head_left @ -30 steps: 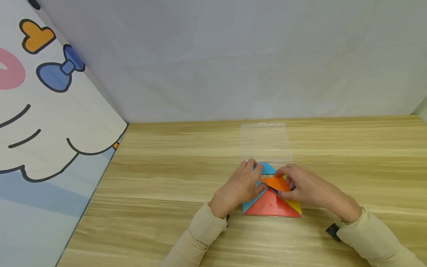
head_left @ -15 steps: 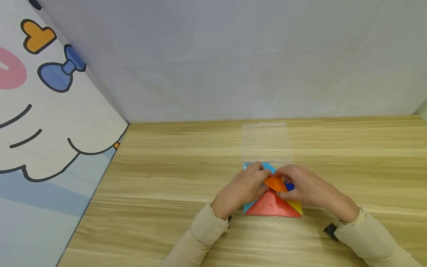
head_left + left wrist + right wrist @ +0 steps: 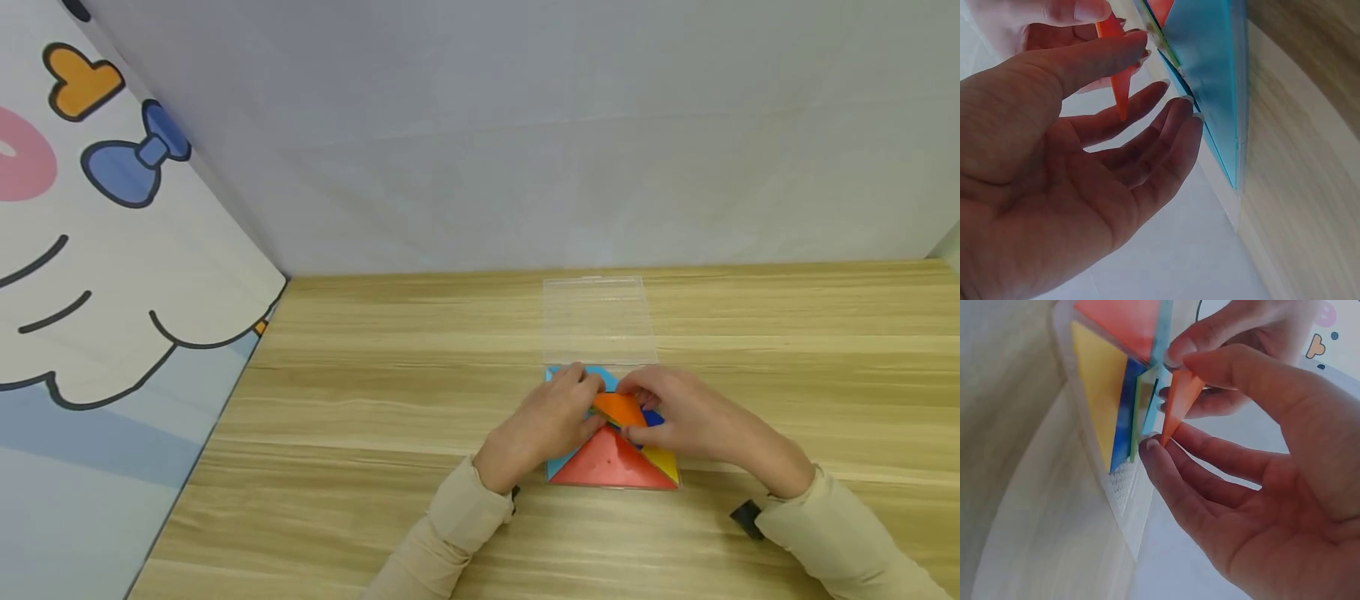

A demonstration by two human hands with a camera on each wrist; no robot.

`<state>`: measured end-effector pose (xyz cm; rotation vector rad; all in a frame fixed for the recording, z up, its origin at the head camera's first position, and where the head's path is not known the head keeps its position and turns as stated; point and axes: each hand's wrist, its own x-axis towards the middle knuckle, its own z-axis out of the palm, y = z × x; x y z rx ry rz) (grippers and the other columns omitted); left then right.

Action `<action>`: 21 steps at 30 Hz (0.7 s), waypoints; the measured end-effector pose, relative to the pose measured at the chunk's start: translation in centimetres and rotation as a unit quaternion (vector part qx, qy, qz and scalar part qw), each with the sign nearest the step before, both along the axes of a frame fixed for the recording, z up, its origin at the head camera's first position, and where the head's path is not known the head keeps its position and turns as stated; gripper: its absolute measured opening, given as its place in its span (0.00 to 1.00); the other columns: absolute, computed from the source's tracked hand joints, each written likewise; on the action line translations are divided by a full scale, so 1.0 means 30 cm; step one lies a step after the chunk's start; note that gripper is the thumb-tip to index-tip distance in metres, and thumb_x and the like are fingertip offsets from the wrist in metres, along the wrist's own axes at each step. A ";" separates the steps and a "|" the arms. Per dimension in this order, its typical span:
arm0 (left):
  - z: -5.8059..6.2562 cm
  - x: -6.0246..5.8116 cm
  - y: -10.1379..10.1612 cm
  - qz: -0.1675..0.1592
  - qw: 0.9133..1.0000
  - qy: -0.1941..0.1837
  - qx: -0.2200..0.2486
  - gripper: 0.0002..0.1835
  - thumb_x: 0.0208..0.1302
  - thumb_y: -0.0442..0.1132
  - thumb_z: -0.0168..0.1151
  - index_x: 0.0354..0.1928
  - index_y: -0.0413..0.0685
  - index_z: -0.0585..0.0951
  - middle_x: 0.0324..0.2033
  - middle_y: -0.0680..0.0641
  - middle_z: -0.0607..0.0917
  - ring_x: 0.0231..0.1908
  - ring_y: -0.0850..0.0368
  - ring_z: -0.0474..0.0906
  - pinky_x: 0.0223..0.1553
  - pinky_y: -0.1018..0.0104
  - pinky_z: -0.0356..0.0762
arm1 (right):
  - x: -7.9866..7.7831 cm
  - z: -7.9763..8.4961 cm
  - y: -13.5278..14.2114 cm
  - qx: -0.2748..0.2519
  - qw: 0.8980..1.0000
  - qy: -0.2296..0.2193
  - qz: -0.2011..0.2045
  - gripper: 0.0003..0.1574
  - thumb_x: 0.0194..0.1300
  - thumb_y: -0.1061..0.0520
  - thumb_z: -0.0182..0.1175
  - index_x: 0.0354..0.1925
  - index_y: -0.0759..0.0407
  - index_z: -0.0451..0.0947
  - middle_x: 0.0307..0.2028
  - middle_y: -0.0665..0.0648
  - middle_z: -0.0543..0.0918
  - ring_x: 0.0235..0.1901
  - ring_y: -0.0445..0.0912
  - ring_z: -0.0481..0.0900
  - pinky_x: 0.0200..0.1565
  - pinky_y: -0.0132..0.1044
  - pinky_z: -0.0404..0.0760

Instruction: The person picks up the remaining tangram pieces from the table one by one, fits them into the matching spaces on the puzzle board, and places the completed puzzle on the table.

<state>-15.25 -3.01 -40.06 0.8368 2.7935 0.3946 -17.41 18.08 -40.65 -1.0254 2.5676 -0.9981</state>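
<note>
An orange tangram piece (image 3: 621, 408) is held tilted above a clear square tray (image 3: 1124, 484) of tangram pieces. My left hand (image 3: 543, 421) pinches its left end, the thumb lying across it in the left wrist view. On the other side, the right hand (image 3: 686, 417) holds it between thumb and fingers. Below lie a large red triangle (image 3: 611, 462), a yellow piece (image 3: 663, 460), a dark blue piece (image 3: 652, 417) and light blue pieces (image 3: 1207, 75). A green piece (image 3: 1138, 412) shows in the right wrist view. The hands hide part of the tray.
Behind the tray lies a clear square lid (image 3: 600, 321) on the wooden table (image 3: 375, 400). A pale cloth (image 3: 525, 150) hangs along the table's back edge, and a cartoon-printed cloth (image 3: 112, 275) along its left.
The left hand has shifted slightly right, and more of the light blue piece at the tray's back left shows. The orange piece has tilted a little between the hands.
</note>
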 end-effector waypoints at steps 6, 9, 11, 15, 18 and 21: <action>0.001 -0.001 0.015 0.030 0.999 -0.014 -0.009 0.19 0.72 0.45 0.66 0.54 0.39 0.76 0.43 0.46 0.77 0.40 0.55 0.74 0.40 0.71 0.78 | -0.012 0.018 0.027 0.023 0.999 -0.013 -0.023 0.21 0.55 0.63 0.73 0.47 0.66 0.81 0.41 0.54 0.83 0.38 0.46 0.78 0.42 0.44 0.81; 0.001 0.001 0.018 0.055 0.998 -0.013 -0.005 0.21 0.72 0.45 0.66 0.55 0.37 0.74 0.42 0.46 0.77 0.40 0.55 0.74 0.40 0.70 0.79 | -0.020 0.025 0.041 0.032 0.999 -0.013 -0.029 0.20 0.55 0.64 0.73 0.47 0.66 0.81 0.42 0.55 0.83 0.38 0.47 0.78 0.43 0.45 0.81; 0.003 0.003 0.019 0.068 0.998 -0.009 -0.002 0.21 0.72 0.45 0.66 0.55 0.37 0.74 0.42 0.46 0.77 0.39 0.55 0.74 0.39 0.70 0.78 | -0.027 0.025 0.048 0.033 0.999 -0.012 -0.031 0.21 0.56 0.64 0.73 0.47 0.68 0.80 0.42 0.56 0.83 0.38 0.47 0.78 0.42 0.45 0.81; 0.004 0.006 0.018 0.067 0.998 0.003 -0.003 0.20 0.72 0.46 0.66 0.53 0.37 0.75 0.39 0.47 0.76 0.38 0.55 0.73 0.36 0.70 0.77 | -0.038 0.019 0.059 0.035 0.998 -0.011 -0.042 0.23 0.56 0.64 0.75 0.47 0.71 0.79 0.41 0.58 0.83 0.36 0.47 0.77 0.39 0.42 0.81; 0.000 0.008 0.021 0.061 0.998 0.013 -0.006 0.19 0.72 0.46 0.66 0.50 0.38 0.76 0.38 0.46 0.76 0.38 0.54 0.73 0.34 0.69 0.76 | -0.044 0.017 0.065 0.039 0.998 -0.008 -0.057 0.24 0.56 0.63 0.75 0.48 0.72 0.78 0.39 0.58 0.81 0.35 0.47 0.76 0.37 0.41 0.80; -0.002 0.011 0.027 0.056 0.998 0.024 -0.012 0.17 0.72 0.47 0.66 0.48 0.39 0.76 0.38 0.46 0.75 0.37 0.54 0.73 0.33 0.69 0.76 | -0.046 0.017 0.069 0.045 0.997 0.002 -0.070 0.24 0.57 0.62 0.75 0.48 0.71 0.79 0.38 0.57 0.80 0.34 0.47 0.75 0.36 0.39 0.79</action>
